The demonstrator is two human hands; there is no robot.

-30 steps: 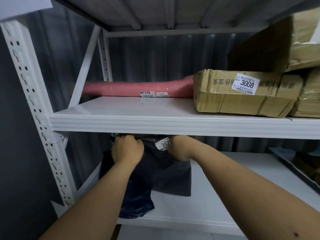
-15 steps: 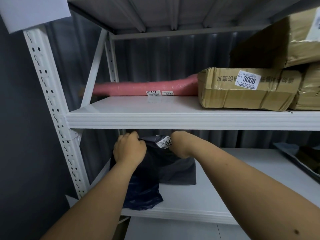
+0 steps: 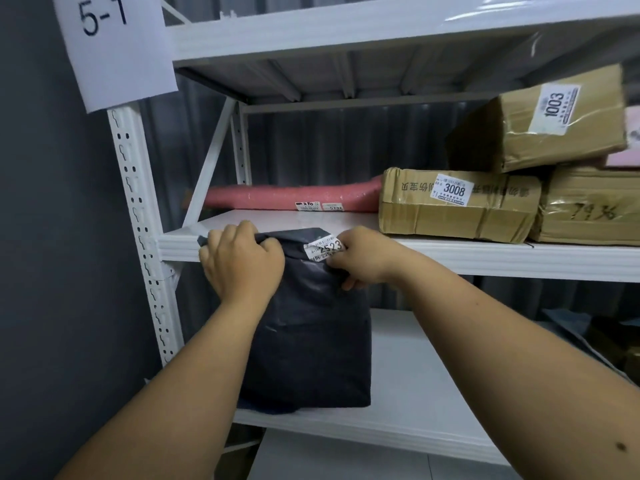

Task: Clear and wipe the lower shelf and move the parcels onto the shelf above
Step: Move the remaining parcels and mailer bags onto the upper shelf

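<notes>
A dark blue-black plastic parcel (image 3: 311,334) with a white label reading 2523 hangs in front of the shelves. My left hand (image 3: 239,261) grips its top left corner and my right hand (image 3: 363,258) grips its top right, by the label. The parcel's top edge is level with the front lip of the upper shelf (image 3: 485,258). Its bottom hangs in front of the white lower shelf (image 3: 433,393).
On the upper shelf lie a long pink parcel (image 3: 291,197) at the back and taped cardboard boxes, 3008 (image 3: 457,206) and 1003 (image 3: 540,123), stacked on the right. A dark parcel (image 3: 595,337) sits at the lower shelf's right end. A white post (image 3: 138,216) carries a 5-1 sign.
Both hands have lifted the dark parcel from under the upper shelf up to its front edge. The view has tilted upward.
</notes>
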